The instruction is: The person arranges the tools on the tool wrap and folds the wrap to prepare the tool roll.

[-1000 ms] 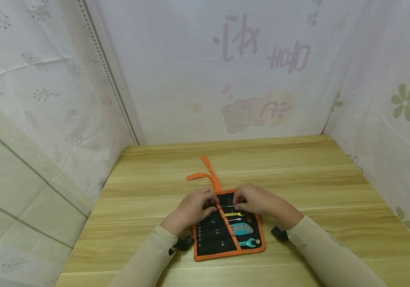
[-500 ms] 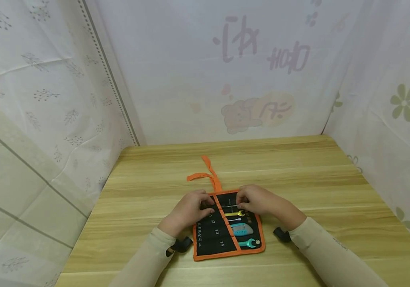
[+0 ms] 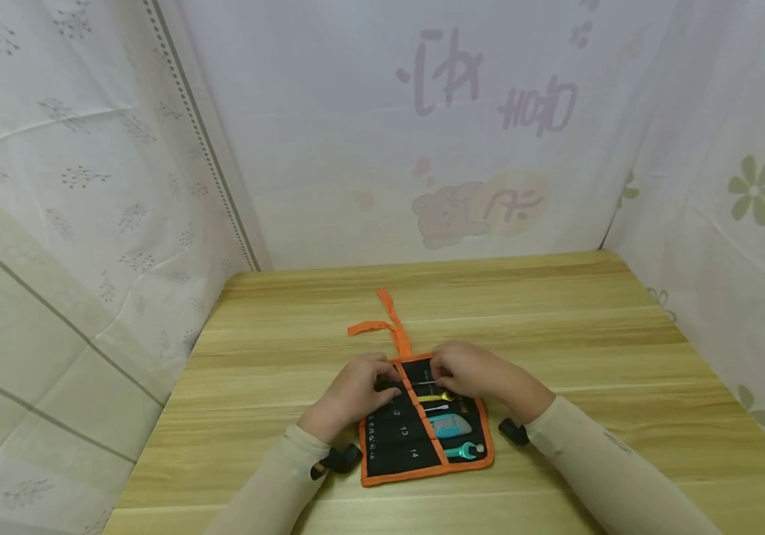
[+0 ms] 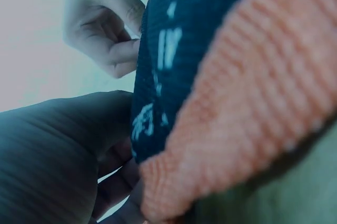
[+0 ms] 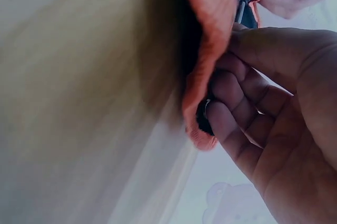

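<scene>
An orange-edged black tool roll lies unrolled on the table, with white numbers on its pockets. My right hand is over its upper right part, thumb and fingers pinching the end of a thin metal rod; the rod's other end goes into a pocket. In the right wrist view the curled fingers touch the roll's edge. My left hand rests on the upper left pockets, thumb and fingers bent and a little apart; whether they pinch the cloth is hidden. A yellow wrench sits just below the rod.
Lower in the pockets are a flat metal tip, a turquoise utility knife and a turquoise open-ended wrench. Two orange ties trail from the roll's far edge. A printed curtain stands behind the wooden table.
My right hand shifted slightly right, then came back left along the rod. My left thumb and fingers eased left off the orange pocket edge. The tool roll has barely moved.
</scene>
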Demonstrator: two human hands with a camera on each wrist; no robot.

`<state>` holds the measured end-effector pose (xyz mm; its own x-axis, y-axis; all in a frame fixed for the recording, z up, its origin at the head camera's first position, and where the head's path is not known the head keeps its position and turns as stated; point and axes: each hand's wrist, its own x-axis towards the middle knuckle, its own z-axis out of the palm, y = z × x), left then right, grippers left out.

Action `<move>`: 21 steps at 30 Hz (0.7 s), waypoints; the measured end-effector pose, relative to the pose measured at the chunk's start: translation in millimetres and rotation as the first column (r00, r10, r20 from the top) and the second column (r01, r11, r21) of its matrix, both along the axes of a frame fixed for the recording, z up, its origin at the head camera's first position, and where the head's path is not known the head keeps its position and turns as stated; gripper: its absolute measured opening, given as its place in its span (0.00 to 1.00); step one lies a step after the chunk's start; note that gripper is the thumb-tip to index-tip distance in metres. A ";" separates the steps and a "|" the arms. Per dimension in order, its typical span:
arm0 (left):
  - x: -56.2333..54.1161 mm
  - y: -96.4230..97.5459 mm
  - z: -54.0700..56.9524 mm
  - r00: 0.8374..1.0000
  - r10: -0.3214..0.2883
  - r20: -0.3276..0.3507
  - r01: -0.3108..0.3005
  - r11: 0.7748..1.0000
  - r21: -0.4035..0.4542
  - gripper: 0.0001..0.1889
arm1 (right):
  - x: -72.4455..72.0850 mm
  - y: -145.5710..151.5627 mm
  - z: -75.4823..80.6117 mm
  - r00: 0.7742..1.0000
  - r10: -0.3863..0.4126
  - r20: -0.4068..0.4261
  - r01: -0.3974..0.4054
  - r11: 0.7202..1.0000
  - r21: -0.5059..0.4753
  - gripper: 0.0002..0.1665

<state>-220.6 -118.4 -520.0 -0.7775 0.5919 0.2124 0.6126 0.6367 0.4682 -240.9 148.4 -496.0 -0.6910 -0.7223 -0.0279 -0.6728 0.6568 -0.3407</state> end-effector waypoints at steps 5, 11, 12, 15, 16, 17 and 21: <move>0.0 1.5 1.3 1.000 -0.010 0.014 0.010 1.000 -0.001 0.05 | -0.7 -9.6 1.6 0.999 0.032 -0.028 -0.031 0.999 0.016 0.13; -1.0 2.1 0.6 0.999 -0.043 0.022 0.043 0.999 0.015 0.05 | 0.0 -22.0 1.5 0.997 0.058 -0.045 -0.056 0.997 0.043 0.12; -1.0 2.1 0.4 0.998 -0.049 0.024 0.049 0.999 0.018 0.05 | -0.2 -23.8 0.7 0.997 0.061 -0.048 -0.059 0.997 0.050 0.13; -0.8 2.1 0.5 0.997 -0.061 0.037 0.060 0.998 0.030 0.05 | -0.5 -29.2 -0.7 0.996 0.065 -0.054 -0.061 0.996 0.068 0.14; -0.5 2.1 0.9 0.997 -0.064 0.039 0.062 0.997 0.034 0.05 | -0.6 -30.8 -1.0 0.996 0.064 -0.058 -0.060 0.995 0.074 0.14; -0.5 2.2 1.1 0.997 -0.065 0.042 0.063 0.997 0.035 0.05 | -0.9 -32.1 -1.4 0.996 0.066 -0.063 -0.061 0.995 0.076 0.15; -0.1 2.2 3.2 0.997 -0.067 0.050 0.065 0.997 0.040 0.04 | -1.6 -35.2 -2.5 0.995 0.065 -0.072 -0.058 0.994 0.087 0.16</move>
<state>-220.7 -116.2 -516.8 -0.7477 0.6342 0.1968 0.6271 0.5770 0.5233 -242.5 113.2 -498.6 -0.6478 -0.7607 -0.0412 -0.7341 0.6378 -0.2330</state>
